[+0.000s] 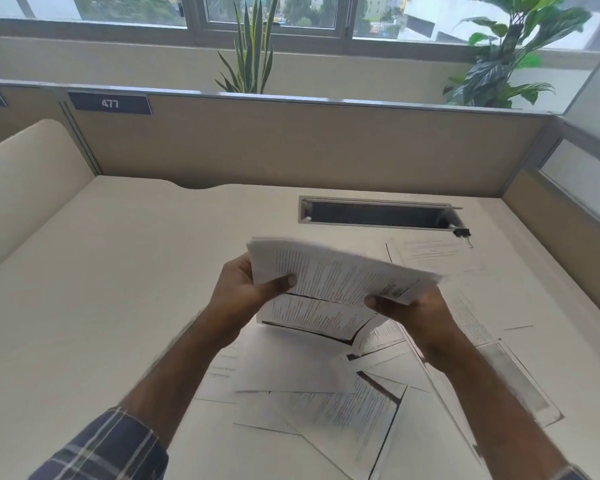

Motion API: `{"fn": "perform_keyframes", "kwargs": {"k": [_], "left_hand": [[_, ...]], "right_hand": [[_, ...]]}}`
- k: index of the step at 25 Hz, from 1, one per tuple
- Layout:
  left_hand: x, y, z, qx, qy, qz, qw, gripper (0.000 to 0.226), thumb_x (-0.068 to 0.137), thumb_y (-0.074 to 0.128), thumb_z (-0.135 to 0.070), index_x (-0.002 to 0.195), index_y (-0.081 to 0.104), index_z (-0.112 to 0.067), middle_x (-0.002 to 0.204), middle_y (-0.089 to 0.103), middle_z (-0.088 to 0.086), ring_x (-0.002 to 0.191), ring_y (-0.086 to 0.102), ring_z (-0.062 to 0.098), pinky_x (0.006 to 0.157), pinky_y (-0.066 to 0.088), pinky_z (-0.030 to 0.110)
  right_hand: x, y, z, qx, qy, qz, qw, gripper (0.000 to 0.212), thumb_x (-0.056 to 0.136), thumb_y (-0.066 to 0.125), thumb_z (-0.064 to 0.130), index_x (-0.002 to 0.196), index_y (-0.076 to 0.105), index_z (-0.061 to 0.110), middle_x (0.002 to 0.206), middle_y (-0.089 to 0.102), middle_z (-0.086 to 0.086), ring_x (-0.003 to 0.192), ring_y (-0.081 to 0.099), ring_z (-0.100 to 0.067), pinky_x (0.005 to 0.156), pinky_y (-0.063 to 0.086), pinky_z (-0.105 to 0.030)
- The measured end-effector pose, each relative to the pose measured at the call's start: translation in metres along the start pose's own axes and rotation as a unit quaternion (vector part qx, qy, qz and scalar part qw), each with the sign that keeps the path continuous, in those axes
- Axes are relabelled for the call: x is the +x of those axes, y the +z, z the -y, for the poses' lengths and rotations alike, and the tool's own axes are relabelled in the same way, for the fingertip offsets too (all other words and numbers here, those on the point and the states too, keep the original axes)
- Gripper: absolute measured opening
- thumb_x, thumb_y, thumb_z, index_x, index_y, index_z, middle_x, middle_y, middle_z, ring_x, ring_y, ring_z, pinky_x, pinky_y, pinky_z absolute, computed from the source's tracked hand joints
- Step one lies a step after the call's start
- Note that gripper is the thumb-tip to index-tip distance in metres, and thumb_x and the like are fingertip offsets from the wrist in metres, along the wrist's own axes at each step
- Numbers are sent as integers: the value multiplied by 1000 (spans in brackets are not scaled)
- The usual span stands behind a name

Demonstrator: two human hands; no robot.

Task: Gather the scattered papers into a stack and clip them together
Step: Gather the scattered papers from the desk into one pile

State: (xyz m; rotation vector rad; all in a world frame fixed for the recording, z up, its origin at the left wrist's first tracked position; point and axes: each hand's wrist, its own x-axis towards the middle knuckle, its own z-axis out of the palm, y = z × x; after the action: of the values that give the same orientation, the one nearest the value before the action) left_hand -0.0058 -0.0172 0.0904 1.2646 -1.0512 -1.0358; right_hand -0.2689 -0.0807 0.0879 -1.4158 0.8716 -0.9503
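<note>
Papers: one gathered stack (340,271) is held in the air above the middle of the tabletop (101,289), tilted, with its left end higher than its right. Sheet count within the stack cannot be determined; its edges are blurred.

Left to right:

1. Left hand (243,289): grips the left end of the stack. The thumb lies on the printed top face; the fingers are curled underneath, out of sight. A plaid sleeve (108,448) covers the left forearm near the front edge of the tabletop.

2. Loose sheets (326,403): scattered flat on the tabletop below and in front of the stack, overlapping at differing angles, reaching toward the front edge. At least six can be separated; overlap prevents an exact count.

3. Right hand (409,310): grips the right end of the stack. The thumb presses on the top face; the fingers are wrapped beneath.

4. One separate sheet (430,254): lies flat toward the back right of the tabletop, beyond the stack.

5. One black binder clip (462,233): rests on the tabletop at the far right corner of that separate sheet, just beside the right end of one rectangular cable slot (378,214) cut into the tabletop near the back edge. Whether the clip grips the sheet cannot be determined.

Both hands are closed on the same stack.
</note>
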Motion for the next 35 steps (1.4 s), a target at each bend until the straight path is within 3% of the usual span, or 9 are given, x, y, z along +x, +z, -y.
{"fn": "perform_keyframes", "kwargs": {"k": [9, 13, 19, 22, 24, 26, 30, 33, 35], "left_hand": [[-11, 19, 13, 84, -12, -60, 995, 19, 82, 77, -17, 94, 71, -32, 92, 73, -4, 87, 70, 14, 66, 59, 29], [-20, 24, 38, 82, -78, -33, 993, 18, 86, 74, -21, 101, 72, -31, 99, 76, -7, 99, 71, 15, 76, 61, 26], [-21, 22, 63, 85, -122, -24, 989, 29, 88, 64, -2, 106, 68, -24, 99, 76, -9, 91, 72, 6, 67, 58, 18], [-13, 0, 92, 262, -177, -104, 943, 43, 80, 63, -9, 121, 63, -19, 121, 65, 3, 110, 64, 22, 87, 55, 33], [-9, -24, 109, 451, -226, -186, 843, 62, 75, 69, -36, 133, 55, -20, 132, 55, 11, 123, 53, 32, 98, 46, 42], [-6, -40, 117, 526, -307, -191, 770, 97, 66, 68, -70, 143, 39, -18, 142, 43, 16, 130, 42, 38, 104, 39, 48], [-5, -39, 126, 558, -348, -134, 741, 125, 51, 56, -92, 146, 27, -16, 148, 30, 18, 133, 32, 40, 105, 34, 54], [-1, -30, 123, 553, -348, -145, 743, 111, 56, 72, -77, 139, 32, -15, 140, 36, 16, 129, 36, 36, 100, 38, 52], [3, -31, 120, 501, -340, -185, 774, 103, 59, 84, -58, 136, 32, -12, 137, 42, 17, 127, 44, 36, 96, 44, 51]], "right_hand": [[-5, 12, -25, 4, -26, -111, 993, 19, 86, 67, 1, 92, 73, 17, 90, 78, 10, 85, 74, -15, 67, 61, -28], [-15, 21, -53, -29, 41, -93, 994, 19, 90, 66, 8, 97, 70, 26, 97, 77, 4, 95, 73, -18, 76, 60, -28], [-19, 18, -63, -47, 69, -101, 991, 18, 93, 62, 9, 102, 68, 23, 93, 77, 6, 87, 74, -13, 71, 61, -28], [-13, 8, -59, -71, 94, -119, 986, 17, 93, 61, 8, 106, 67, 18, 92, 75, 4, 86, 73, -15, 68, 60, -26], [-10, 0, -54, -71, 97, -129, 984, 17, 94, 59, 7, 107, 67, 16, 91, 74, 0, 83, 72, -14, 63, 59, -22], [-8, -7, -50, -63, 105, -144, 982, 17, 95, 58, 7, 108, 65, 16, 91, 73, -1, 81, 71, -15, 58, 57, -18], [-6, -12, -51, -57, 122, -165, 977, 21, 95, 58, 6, 112, 64, 17, 91, 72, 0, 82, 70, -15, 58, 57, -17], [-6, -10, -54, -61, 137, -162, 975, 20, 95, 58, 7, 111, 64, 16, 90, 72, 0, 81, 70, -16, 57, 56, -18], [-7, -9, -54, -65, 145, -156, 975, 18, 95, 58, 7, 111, 65, 16, 90, 73, -1, 80, 71, -17, 57, 56, -21]]}}
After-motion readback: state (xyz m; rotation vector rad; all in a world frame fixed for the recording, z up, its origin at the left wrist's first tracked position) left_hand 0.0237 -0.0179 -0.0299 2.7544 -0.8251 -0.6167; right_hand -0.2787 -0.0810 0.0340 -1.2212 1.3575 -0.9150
